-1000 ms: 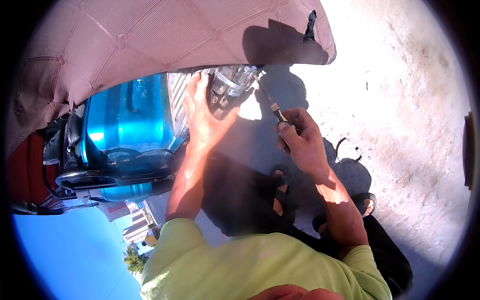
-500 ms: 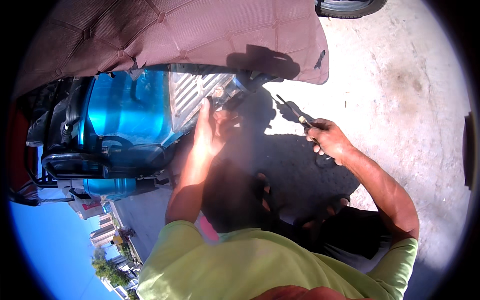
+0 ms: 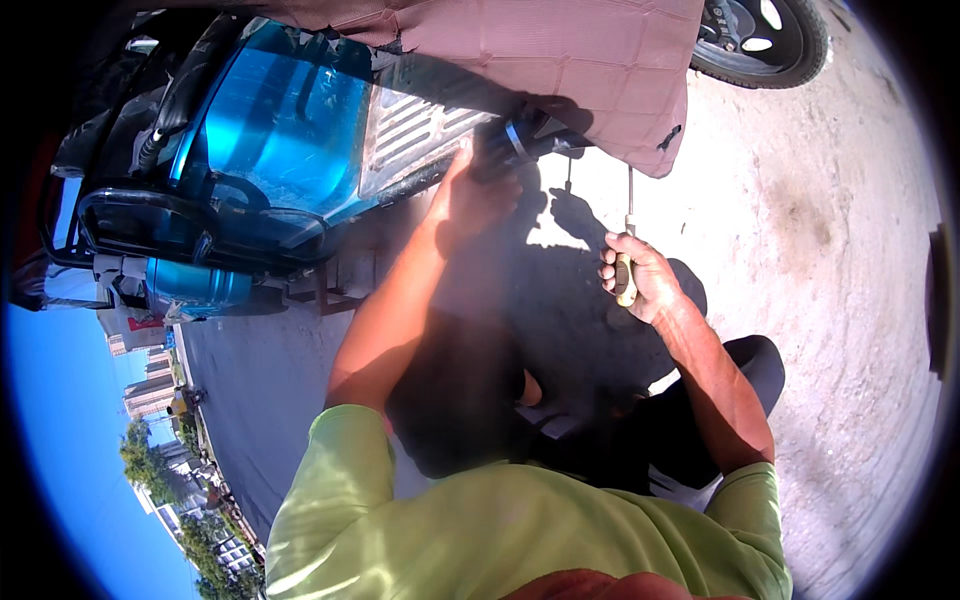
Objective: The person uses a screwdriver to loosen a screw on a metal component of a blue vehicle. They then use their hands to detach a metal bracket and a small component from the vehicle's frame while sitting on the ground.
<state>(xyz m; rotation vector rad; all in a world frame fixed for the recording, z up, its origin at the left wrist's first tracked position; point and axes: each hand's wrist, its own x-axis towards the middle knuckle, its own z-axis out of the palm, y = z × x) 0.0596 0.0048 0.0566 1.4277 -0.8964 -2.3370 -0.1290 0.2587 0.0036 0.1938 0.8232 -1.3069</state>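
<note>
My right hand [image 3: 645, 275] is closed around the yellow and dark handle of a screwdriver [image 3: 627, 285]. Its thin metal shaft points away from me, over the sunlit ground near the corner of a pinkish-brown quilted cover [image 3: 600, 60]. My left hand [image 3: 475, 200] is at the edge of a blue vehicle's slatted metal footboard [image 3: 425, 135]. The left thumb sticks up against that edge, apart from the fingers, which lie in shadow; I see nothing held in them. Just past this hand is a dark part with a blue band [image 3: 515, 138].
The vehicle's glossy blue body [image 3: 285, 130] and a black tubular bar [image 3: 150, 200] stand to the left. A wheel with a black tyre [image 3: 770, 45] is at the far right. Pale rough ground [image 3: 790, 300] lies to my right; a road and buildings show at lower left.
The screwdriver has swung from pointing up-left to pointing straight away from me. My left hand has shifted farther along the footboard's edge. The view has turned, showing more of the wheel.
</note>
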